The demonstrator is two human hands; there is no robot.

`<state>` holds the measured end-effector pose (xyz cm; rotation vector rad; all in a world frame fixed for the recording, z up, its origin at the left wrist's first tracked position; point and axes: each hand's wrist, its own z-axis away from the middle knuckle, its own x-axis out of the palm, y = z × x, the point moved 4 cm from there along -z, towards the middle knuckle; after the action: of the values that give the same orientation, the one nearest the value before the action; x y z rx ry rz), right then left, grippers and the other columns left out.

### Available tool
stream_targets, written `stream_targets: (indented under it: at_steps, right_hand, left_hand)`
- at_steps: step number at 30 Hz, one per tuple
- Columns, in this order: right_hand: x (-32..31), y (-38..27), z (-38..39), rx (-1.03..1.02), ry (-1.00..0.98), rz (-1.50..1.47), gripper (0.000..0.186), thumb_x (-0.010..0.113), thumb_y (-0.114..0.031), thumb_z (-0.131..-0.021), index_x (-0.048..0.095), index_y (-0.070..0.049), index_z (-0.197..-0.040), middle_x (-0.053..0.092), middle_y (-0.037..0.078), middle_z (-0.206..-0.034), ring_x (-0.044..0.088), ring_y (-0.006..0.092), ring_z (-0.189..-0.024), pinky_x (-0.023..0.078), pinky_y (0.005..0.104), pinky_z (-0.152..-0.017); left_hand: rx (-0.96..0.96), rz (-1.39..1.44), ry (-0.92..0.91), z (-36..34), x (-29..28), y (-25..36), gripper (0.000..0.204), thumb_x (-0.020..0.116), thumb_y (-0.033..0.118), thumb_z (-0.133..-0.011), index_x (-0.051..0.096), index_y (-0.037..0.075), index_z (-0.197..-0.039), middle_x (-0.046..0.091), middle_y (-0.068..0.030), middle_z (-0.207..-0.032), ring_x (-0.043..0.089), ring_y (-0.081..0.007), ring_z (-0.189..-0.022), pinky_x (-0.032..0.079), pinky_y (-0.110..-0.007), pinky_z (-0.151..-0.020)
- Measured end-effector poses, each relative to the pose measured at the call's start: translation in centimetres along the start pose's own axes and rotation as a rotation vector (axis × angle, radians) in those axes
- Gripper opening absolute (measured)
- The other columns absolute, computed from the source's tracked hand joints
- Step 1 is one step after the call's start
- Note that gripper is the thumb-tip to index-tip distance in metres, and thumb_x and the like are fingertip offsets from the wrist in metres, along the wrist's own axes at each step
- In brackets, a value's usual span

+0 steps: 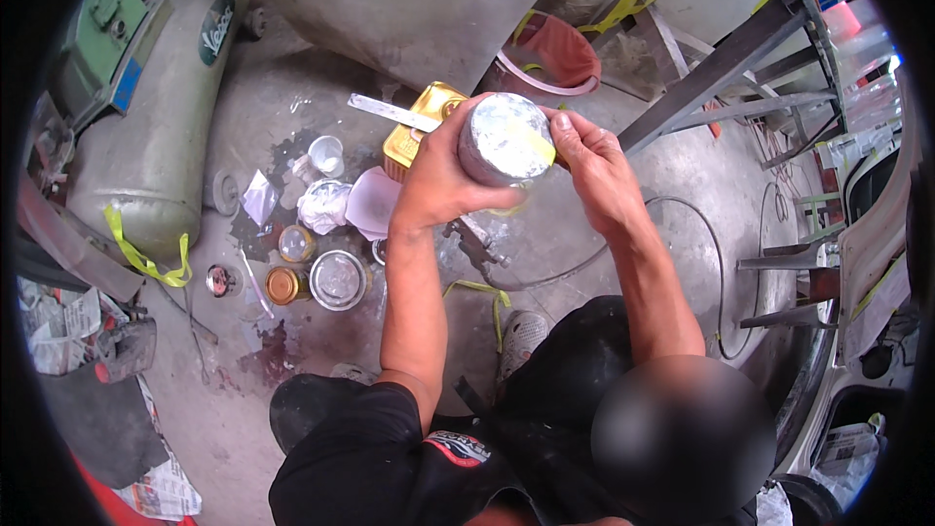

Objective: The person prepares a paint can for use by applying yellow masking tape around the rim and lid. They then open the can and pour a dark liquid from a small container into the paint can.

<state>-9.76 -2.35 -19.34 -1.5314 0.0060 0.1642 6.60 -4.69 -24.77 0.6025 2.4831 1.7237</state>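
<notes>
My left hand (435,175) is wrapped round a grey metal can (504,131) with a scuffed, paint-smeared round end turned up. At the can's right edge my right hand (596,166) is closed in a pinch, its thumb on top. A yellow patch shows on the can beside those fingertips; what they pinch is too small to make out. Behind my left hand, a gold rectangular tin (438,102) stands on the floor, partly covered by the hand. A flat pale strip (390,112), smeared white, lies across that tin.
On the floor at left are a white cup (326,155), a pale bowl (372,203), a round lidded can (338,280) and several small jars. A compressor tank (156,127) lies at far left. A reddish bucket (555,58), metal frame (721,68) and hose (565,278) are at right.
</notes>
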Motion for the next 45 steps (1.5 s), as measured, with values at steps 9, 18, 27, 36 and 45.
stream_targets:
  at_steps: [9, 18, 27, 36, 45]
  right_hand:
    - [1.0, -1.1, 0.3, -0.012, -0.008, -0.065, 0.05, 0.071, -0.027, -0.093, 0.059, 0.009, -0.126, 0.069, 0.013, -0.116, 0.064, 0.016, -0.103, 0.049, 0.0296, -0.094]
    - [-0.2, -0.1, -0.3, 0.015, 0.068, -0.12, 0.044, 0.073, -0.027, -0.092, 0.065, 0.007, -0.119, 0.071, 0.011, -0.105, 0.063, 0.0139, -0.099, 0.048, 0.028, -0.09]
    - [-1.0, -0.7, 0.0, 0.009, 0.189, -0.029, 0.031, 0.074, -0.025, -0.09, 0.071, 0.004, -0.102, 0.07, 0.006, -0.089, 0.062, 0.0103, -0.083, 0.048, 0.0239, -0.075]
    - [0.3, -1.5, 0.4, -0.027, 0.159, -0.037, 0.042, 0.081, -0.023, -0.082, 0.068, 0.005, -0.11, 0.069, 0.009, -0.095, 0.064, 0.0135, -0.086, 0.05, 0.0256, -0.079]
    - [0.4, -2.2, 0.9, -0.025, 0.155, 0.08, 0.027, 0.079, -0.018, -0.083, 0.067, 0.002, -0.098, 0.066, 0.005, -0.085, 0.06, 0.0109, -0.075, 0.048, 0.0258, -0.067]
  left_hand:
    - [-0.005, 0.035, 0.01, -0.1, -0.5, 0.2, 0.087, 0.089, 0.008, -0.055, 0.052, 0.004, -0.134, 0.063, -0.0042, -0.12, 0.059, -0.0142, -0.112, 0.046, -0.031, -0.099]
    - [-0.014, 0.005, -0.01, -0.2, -0.2, 0.3, 0.088, 0.087, 0.008, -0.054, 0.051, 0.004, -0.135, 0.063, -0.0057, -0.12, 0.059, -0.0149, -0.112, 0.046, -0.031, -0.1]
    - [0.028, -0.027, -0.061, 0.0, 0.9, -0.1, 0.089, 0.087, 0.01, -0.054, 0.051, 0.004, -0.135, 0.064, -0.0079, -0.119, 0.06, -0.0163, -0.111, 0.046, -0.031, -0.099]
    - [0.021, -0.052, -0.061, -0.1, 1.5, 0.0, 0.089, 0.087, 0.014, -0.053, 0.051, 0.005, -0.134, 0.064, -0.0091, -0.116, 0.061, -0.0173, -0.108, 0.049, -0.032, -0.095]
    - [-0.016, 0.018, -0.172, 0.4, 1.5, -0.4, 0.1, 0.094, 0.01, -0.048, 0.049, 0.005, -0.138, 0.059, -0.0051, -0.127, 0.055, -0.0161, -0.118, 0.043, -0.033, -0.105]
